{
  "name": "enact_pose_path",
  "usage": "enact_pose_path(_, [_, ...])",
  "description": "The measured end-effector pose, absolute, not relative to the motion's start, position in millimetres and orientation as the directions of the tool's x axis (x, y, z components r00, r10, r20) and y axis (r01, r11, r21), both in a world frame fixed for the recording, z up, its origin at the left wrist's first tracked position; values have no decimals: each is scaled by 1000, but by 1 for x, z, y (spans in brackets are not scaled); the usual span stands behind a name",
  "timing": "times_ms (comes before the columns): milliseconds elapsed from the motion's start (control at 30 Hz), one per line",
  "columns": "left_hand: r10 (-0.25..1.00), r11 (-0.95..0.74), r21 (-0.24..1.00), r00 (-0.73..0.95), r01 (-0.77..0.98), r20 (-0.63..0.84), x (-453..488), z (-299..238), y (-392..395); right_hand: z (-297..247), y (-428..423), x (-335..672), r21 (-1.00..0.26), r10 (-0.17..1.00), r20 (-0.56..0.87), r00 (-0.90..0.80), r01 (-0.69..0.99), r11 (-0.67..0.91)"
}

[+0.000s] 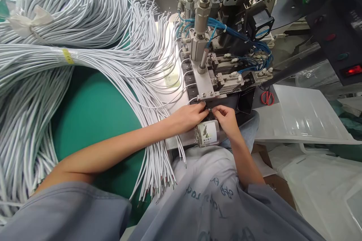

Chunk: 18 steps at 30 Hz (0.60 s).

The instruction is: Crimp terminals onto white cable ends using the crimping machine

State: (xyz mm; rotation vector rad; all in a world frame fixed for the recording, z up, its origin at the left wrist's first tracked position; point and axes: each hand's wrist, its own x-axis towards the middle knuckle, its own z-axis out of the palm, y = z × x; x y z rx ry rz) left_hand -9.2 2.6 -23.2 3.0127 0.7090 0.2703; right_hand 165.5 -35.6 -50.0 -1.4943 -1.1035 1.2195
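Note:
My left hand [190, 116] and my right hand [226, 118] meet fingertip to fingertip at the front edge of a metal machine [210, 71]. Both are pinched on the end of a thin white wire [195, 99] that curves in from the left. The pinch sits just under the machine's silver plate, above a small box with a warning label [207, 132]. Exactly what the fingertips hold is too small to see beyond the wire end.
Large bundles of white wires [70, 52] cover the green table [93, 113] at left, one tied with yellow tape [68, 55]. Blue hoses [240, 37] run over the machine. Red scissors [267, 98] and a clear plastic tray [305, 115] lie at right.

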Motion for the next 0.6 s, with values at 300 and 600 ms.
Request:
enact_pose_path(300, [435,-898,93,899,429,53,-10,-19,4,-46,-35,167,-966,967,-233,105,89,-242])
enact_pose_path(600, [407,-913,46,913,405,21,-9,-16,3,-45,-35,168,-955,957,-269,109,97,-279])
